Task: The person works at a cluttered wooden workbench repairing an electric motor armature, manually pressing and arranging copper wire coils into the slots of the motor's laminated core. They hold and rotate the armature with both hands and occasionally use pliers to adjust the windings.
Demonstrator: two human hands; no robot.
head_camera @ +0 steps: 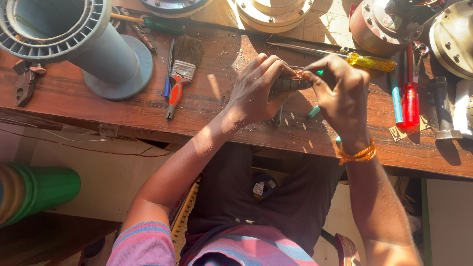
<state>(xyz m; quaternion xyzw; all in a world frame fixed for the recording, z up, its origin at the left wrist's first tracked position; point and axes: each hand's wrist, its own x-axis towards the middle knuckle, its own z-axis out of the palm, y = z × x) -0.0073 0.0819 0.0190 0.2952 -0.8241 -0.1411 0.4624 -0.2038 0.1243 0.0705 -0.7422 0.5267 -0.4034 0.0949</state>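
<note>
My left hand (256, 88) grips a small dark ribbed metal part (290, 83) above the wooden bench (98, 106). My right hand (340, 93) pinches the same part from the right, with fingertips at a thin copper-coloured bit (298, 73) on its top. A small green piece (320, 72) shows by my right fingers, and a teal stick (313, 113) pokes out under that hand. Most of the part is hidden by my fingers. An orange bracelet (357, 155) circles my right wrist.
A grey plastic flanged pipe (74, 39) stands at the left. A paintbrush (181, 74) lies beside it, pliers (24, 81) at the far left. A yellow-handled screwdriver (369, 62), red-handled tool (410, 101), teal tool (396, 101) and round metal housings (389, 22) lie right. A green drum (42, 189) sits below.
</note>
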